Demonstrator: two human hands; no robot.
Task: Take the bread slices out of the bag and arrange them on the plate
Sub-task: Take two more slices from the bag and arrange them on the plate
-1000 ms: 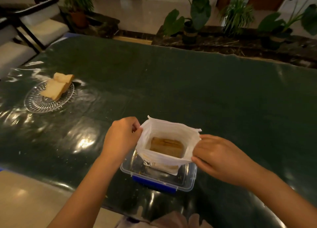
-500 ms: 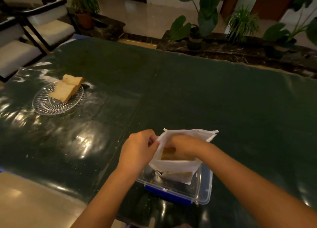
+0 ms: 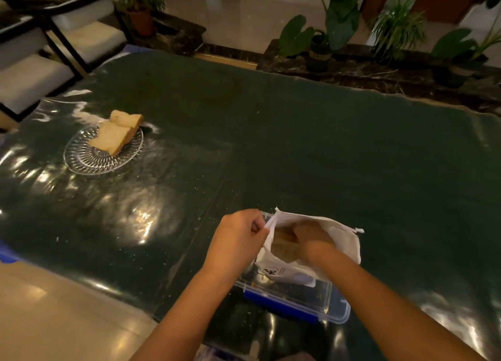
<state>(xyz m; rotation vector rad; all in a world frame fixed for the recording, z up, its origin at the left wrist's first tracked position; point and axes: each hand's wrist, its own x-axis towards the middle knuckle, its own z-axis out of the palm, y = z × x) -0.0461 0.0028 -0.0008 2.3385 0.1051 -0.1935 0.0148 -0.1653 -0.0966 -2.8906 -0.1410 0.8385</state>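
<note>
Bag: your white plastic bread bag [image 3: 339, 241] stands open-mouthed in a clear plastic container [image 3: 333, 306] with a blue clip, at the near edge of the bench [image 3: 298, 143]. A small dark logo shows on its front.
Bread in bag: tan slices [image 3: 282, 237] show in the mouth, partly hidden by your fingers; you cannot count them from here.
Bread on plate: two slices [image 3: 115, 135] lie on the ribbed glass plate [image 3: 86, 160], well apart from the bag at the far left; the farther slice overlaps the nearer one and leans over the plate's far rim.
Left hand: your left hand [image 3: 238, 238] is closed in a pinch on the bag's left lip, holding it up and open.
Right hand: your right hand [image 3: 311, 237] is sunk into the bag mouth, fingers curled down at the bread; whether they have closed on a slice cannot be told.
Count: one bag, one container, one plate, two plated slices, two hands.
Change: a second ago your right hand gripped the bag's right rim from outside; now it is inside, and that rim has slackened. The plated slices have not changed.
</note>
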